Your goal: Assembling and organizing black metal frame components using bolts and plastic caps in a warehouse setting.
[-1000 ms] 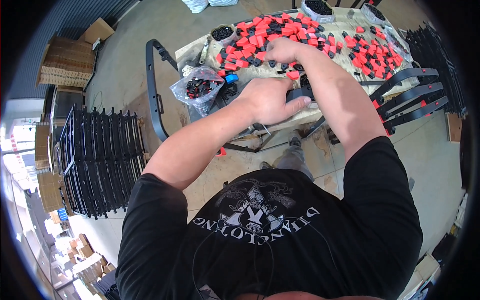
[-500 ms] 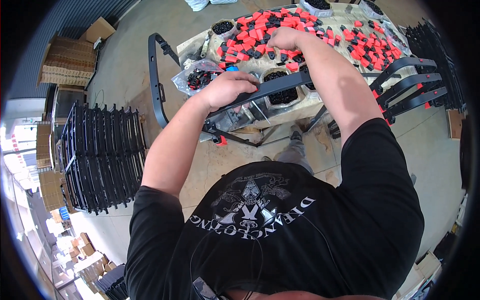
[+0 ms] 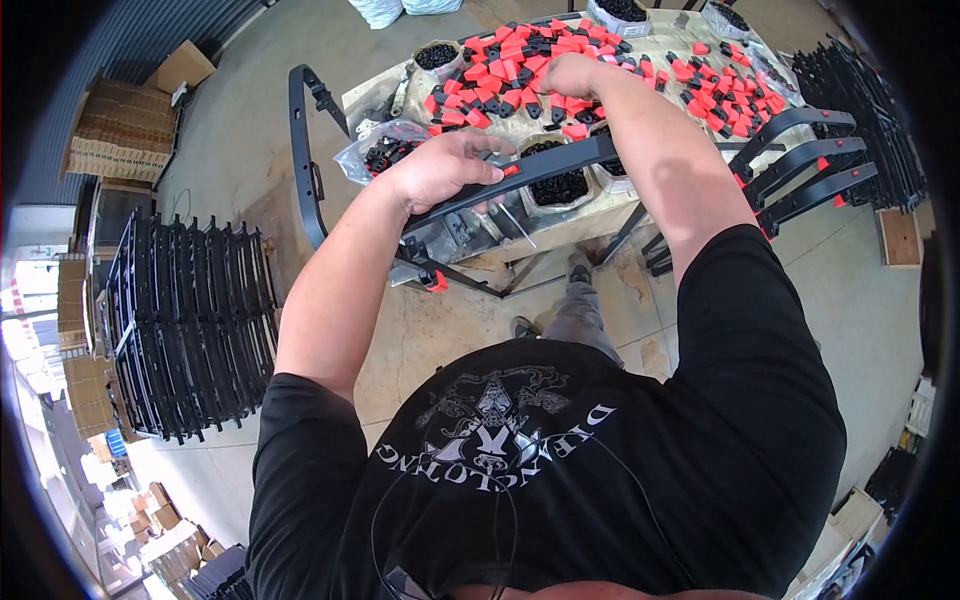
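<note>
My left hand (image 3: 450,172) is wrapped round a flat bar of a black metal frame (image 3: 570,157), its thumb beside a small red insert (image 3: 511,170) in the bar. The frame's bent end (image 3: 303,150) rises to the left. Over the worktable, my right hand (image 3: 572,75) is down at a pile of red-and-black plastic end pieces (image 3: 505,72), fingers curled together; whatever they pinch is hidden. Behind the bar, an open bag of small black parts (image 3: 556,188) stands on the table's near edge.
More black frames with red inserts (image 3: 815,185) lean at the table's right. Stacked black frames (image 3: 190,320) stand on the floor at left, near cardboard stacks (image 3: 118,140). A second heap of red-and-black pieces (image 3: 730,95) and a bag of black parts (image 3: 437,58) lie on the table.
My left hand has shifted slightly along the bar, its thumb now beside the red insert, which shows more. My right hand stays at the pile. The whole view has moved slightly.
</note>
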`<state>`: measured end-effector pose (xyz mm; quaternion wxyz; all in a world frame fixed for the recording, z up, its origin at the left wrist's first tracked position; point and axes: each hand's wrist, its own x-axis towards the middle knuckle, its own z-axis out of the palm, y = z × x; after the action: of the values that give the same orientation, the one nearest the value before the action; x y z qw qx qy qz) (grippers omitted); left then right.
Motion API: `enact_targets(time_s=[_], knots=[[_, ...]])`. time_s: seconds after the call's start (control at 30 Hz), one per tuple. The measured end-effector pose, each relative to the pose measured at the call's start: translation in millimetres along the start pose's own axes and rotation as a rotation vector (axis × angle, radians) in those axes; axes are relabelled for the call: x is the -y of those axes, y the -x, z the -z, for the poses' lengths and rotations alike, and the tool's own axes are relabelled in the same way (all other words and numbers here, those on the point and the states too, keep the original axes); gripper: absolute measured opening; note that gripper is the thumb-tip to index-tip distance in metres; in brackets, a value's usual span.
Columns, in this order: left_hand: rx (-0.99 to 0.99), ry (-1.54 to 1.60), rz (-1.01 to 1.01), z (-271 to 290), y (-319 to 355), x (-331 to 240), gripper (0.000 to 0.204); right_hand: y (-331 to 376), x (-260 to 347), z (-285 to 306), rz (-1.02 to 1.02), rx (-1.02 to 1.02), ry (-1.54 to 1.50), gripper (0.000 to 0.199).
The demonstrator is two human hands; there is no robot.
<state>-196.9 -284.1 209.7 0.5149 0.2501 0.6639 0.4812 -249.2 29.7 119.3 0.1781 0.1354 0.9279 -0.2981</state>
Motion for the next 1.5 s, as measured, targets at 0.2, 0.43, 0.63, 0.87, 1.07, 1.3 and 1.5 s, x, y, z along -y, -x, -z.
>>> enact_targets(time_s=[0.2, 0.43, 0.63, 0.87, 1.07, 1.3, 1.5], knots=[[-0.292, -0.801, -0.500, -30, 21, 21, 0.037, 34, 28, -20, 0.167, -0.075, 0.225, 0.037], [-0.292, -0.785, -0.316, -67, 63, 2, 0.046, 152, 45, -56, 0.329, -0.135, 0.101, 0.040], [-0.545, -0.748, -0.458, -91, 74, 52, 0.037, 248, -70, -5, 0.307, -0.171, 0.003, 0.029], [-0.527, -0.265, -0.460, -188, 42, 35, 0.037, 418, -210, 57, 0.299, -0.608, -0.559, 0.023], [-0.532, -0.328, -0.455, -275, -6, -21, 0.039, 483, -372, -28, 0.069, -0.932, -1.099, 0.030], [-0.383, -0.576, -0.375, -378, -84, -128, 0.038, 504, -486, 61, -0.275, -1.359, -1.034, 0.046], [-0.329, -0.417, -0.453, -480, -197, -145, 0.033, 529, -633, 184, 0.156, -1.861, -0.604, 0.037]])
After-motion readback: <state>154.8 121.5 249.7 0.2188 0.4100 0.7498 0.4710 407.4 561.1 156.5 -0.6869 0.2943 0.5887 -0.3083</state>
